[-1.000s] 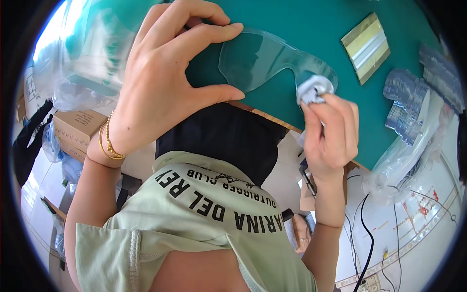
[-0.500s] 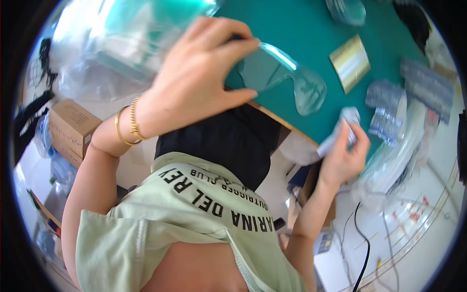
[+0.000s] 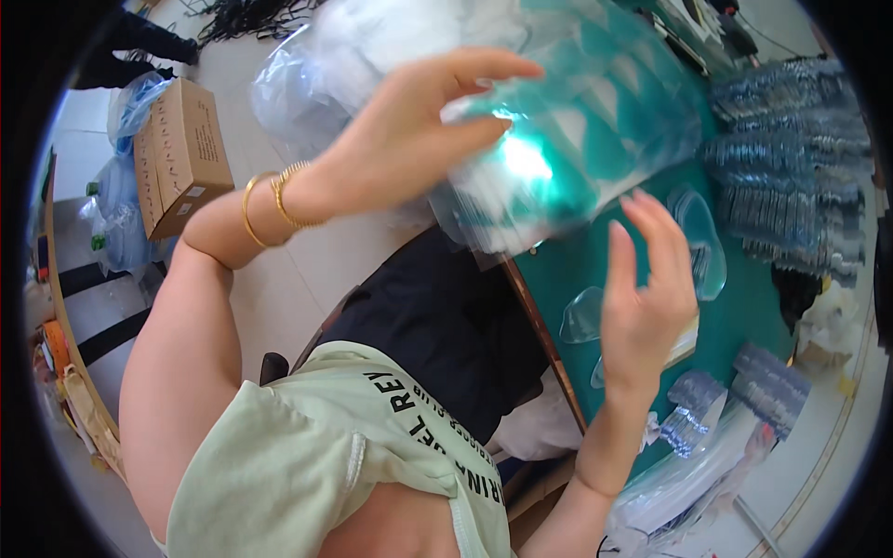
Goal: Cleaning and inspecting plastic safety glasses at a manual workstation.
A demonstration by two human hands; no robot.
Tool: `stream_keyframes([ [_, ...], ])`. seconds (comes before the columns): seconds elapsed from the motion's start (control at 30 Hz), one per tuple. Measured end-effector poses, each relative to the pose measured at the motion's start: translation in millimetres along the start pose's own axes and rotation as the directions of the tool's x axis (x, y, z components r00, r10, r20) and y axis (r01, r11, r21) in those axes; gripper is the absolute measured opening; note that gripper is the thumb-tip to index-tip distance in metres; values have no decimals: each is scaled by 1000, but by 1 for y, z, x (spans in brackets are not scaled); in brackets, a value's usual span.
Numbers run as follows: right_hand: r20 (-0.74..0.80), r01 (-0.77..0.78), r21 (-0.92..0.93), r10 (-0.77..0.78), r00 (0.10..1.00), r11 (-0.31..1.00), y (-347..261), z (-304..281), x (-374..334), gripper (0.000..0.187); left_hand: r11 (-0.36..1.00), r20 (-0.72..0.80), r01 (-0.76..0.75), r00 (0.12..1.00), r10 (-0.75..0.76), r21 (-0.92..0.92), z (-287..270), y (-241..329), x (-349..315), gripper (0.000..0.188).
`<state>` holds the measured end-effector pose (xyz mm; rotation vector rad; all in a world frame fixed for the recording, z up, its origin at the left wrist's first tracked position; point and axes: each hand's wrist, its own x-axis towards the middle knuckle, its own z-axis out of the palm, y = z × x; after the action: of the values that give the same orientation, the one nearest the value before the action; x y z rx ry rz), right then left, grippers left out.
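Observation:
My left hand, with gold bracelets on its wrist, hovers over the near left end of a stack of clear plastic sheets. Its thumb and forefinger are apart, with nothing seen between them. My right hand is raised just off the stack's near right edge, fingers spread and holding nothing. Beneath and beside it, a clear curved lens piece lies on the green tabletop, partly hidden by the hand. A crumpled white cloth shows by my right wrist.
Several clear lens pieces are stacked right of my right hand. Rows of stacked clear pieces stand at the far right. Smaller bundles and plastic bags lie nearer. A cardboard box sits on the floor at left.
The view has swung left. My left hand has let go of the clear lens piece, which now lies on the table. My right hand has released the white cloth and opened near the sheet stack.

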<state>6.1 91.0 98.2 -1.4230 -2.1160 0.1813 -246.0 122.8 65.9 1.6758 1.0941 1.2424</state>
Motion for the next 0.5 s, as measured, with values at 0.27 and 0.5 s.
stream_keyframes([
  [0.27, 157, 150, -23, -144, 977, 988, -12, 69, 90, 81, 745, 139, -521, 847, 514, 417, -103, -63, 87, 38],
  [0.5, 237, 43, -120, -14, 971, 992, -6, 85, 103, 85, 962, 492, -163, 870, 37, 217, -84, -108, 163, 42],
])
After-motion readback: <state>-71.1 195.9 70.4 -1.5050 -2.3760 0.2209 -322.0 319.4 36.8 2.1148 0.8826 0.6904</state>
